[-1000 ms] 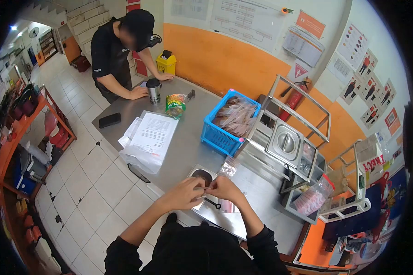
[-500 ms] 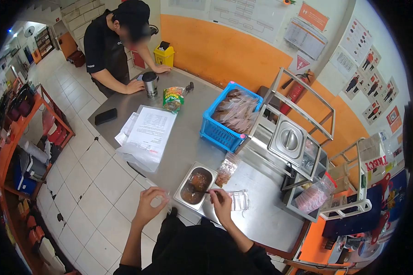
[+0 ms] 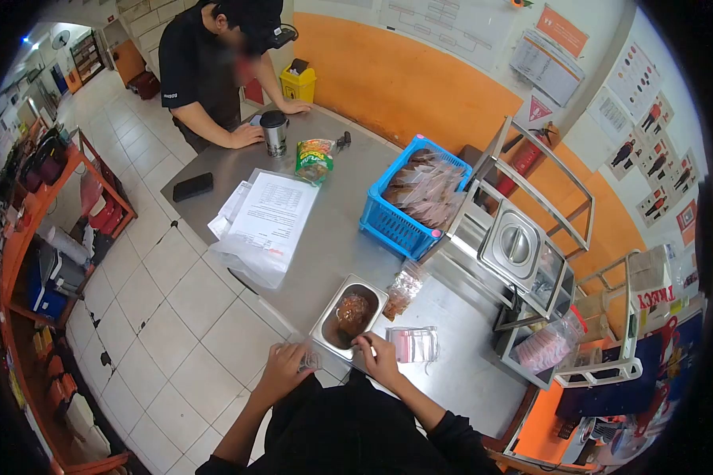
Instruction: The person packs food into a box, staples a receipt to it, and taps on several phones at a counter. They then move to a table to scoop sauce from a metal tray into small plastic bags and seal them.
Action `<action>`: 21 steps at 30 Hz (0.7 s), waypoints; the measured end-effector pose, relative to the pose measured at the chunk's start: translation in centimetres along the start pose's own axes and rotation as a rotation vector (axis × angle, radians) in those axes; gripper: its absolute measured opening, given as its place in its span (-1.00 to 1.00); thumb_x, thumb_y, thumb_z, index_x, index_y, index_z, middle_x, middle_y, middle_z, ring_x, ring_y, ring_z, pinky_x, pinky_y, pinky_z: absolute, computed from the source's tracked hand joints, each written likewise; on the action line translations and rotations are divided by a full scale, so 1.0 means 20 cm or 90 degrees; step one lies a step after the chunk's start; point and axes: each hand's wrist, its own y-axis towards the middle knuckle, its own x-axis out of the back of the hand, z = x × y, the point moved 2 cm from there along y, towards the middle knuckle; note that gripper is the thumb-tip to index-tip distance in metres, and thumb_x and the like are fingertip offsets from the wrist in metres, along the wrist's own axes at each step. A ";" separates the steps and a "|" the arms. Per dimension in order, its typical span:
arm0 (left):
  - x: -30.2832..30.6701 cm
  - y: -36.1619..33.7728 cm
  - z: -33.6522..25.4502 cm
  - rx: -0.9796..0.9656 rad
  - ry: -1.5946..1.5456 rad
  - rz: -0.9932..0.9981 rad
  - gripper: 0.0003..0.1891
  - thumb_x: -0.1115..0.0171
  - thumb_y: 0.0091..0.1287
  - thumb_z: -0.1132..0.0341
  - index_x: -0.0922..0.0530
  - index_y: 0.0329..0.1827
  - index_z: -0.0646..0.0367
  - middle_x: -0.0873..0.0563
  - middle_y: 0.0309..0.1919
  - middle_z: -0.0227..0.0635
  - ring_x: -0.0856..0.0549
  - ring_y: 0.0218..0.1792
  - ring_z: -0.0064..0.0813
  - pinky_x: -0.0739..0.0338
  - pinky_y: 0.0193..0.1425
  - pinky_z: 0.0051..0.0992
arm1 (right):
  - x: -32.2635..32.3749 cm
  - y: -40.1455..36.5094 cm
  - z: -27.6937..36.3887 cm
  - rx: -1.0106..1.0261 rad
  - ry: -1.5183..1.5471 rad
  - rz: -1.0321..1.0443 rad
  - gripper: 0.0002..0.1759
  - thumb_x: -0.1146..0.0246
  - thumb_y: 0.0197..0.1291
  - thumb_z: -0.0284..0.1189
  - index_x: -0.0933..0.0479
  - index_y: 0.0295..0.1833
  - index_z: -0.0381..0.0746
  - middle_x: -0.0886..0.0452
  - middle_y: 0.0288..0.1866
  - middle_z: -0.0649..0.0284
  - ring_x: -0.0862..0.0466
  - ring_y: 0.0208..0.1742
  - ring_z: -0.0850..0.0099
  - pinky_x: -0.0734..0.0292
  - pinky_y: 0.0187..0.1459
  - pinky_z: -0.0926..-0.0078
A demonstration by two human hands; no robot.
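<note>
Near the edge of the brushed-steel bench (image 3: 337,237), a rectangular steel pan (image 3: 323,323) holds lumpy brown sauce. The right hand (image 3: 380,358) sits at its near rim, fingers bent; I cannot tell whether it grips anything. The left hand (image 3: 284,374) pinches a small crinkly clear pouch (image 3: 310,362). Flat clear bags (image 3: 413,344) lie just beside the pan.

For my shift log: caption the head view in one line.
Right hand at the sauce pan's near rim; left hand holding a small clear packet.

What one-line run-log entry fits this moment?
left hand: holds small clear bag | right hand: at sauce pan rim | clear bags: beside pan
</note>
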 end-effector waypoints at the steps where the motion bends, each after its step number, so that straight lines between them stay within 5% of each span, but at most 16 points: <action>1: -0.02 -0.01 0.01 0.000 0.002 0.010 -0.35 -0.37 0.15 0.11 -0.42 0.28 0.22 -0.60 -0.03 -0.17 -0.55 0.02 -0.15 -0.28 0.19 -0.16 | -0.01 -0.01 -0.01 -0.085 0.043 -0.030 -0.82 -0.13 0.38 -0.43 -0.53 -0.17 -0.34 -0.60 -0.40 0.11 -0.68 -0.30 0.28 -0.53 -0.26 0.39; 2: -0.02 -0.01 0.02 0.000 0.004 0.020 -0.35 -0.36 0.16 0.12 -0.41 0.28 0.23 -0.59 -0.01 -0.16 -0.54 0.04 -0.13 -0.27 0.21 -0.15 | -0.02 -0.01 -0.03 -0.128 0.081 -0.081 -0.72 -0.05 0.45 -0.36 -0.55 -0.19 -0.35 -0.57 -0.48 0.20 -0.62 -0.38 0.46 -0.48 -0.28 0.50; 9: -0.01 0.01 0.00 0.017 0.017 0.047 -0.30 -0.36 0.14 0.16 -0.37 0.36 0.19 -0.58 0.00 -0.18 -0.53 0.07 -0.14 -0.26 0.24 -0.14 | -0.06 -0.03 -0.33 -0.241 0.397 -0.314 -0.57 0.03 0.51 -0.15 -0.50 -0.22 -0.30 -0.47 -0.56 0.34 -0.42 -0.56 0.59 -0.31 -0.47 0.61; 14: -0.01 0.00 0.02 0.002 0.075 0.040 -0.22 -0.32 0.21 0.02 -0.27 0.47 0.09 -0.63 -0.06 -0.25 -0.57 0.04 -0.23 -0.27 0.24 -0.18 | 0.00 -0.06 -0.32 -0.197 0.380 -0.307 -0.57 0.04 0.52 -0.18 -0.49 -0.22 -0.34 -0.51 -0.49 0.30 -0.48 -0.47 0.58 -0.36 -0.42 0.62; 21: -0.01 -0.01 0.00 0.012 0.065 0.042 -0.23 -0.35 0.17 0.10 -0.28 0.45 0.11 -0.61 -0.07 -0.26 -0.56 0.03 -0.22 -0.27 0.24 -0.16 | -0.03 -0.07 -0.20 -0.159 0.336 -0.257 -0.61 0.03 0.52 -0.26 -0.50 -0.22 -0.36 -0.48 -0.47 0.32 -0.46 -0.43 0.59 -0.37 -0.36 0.62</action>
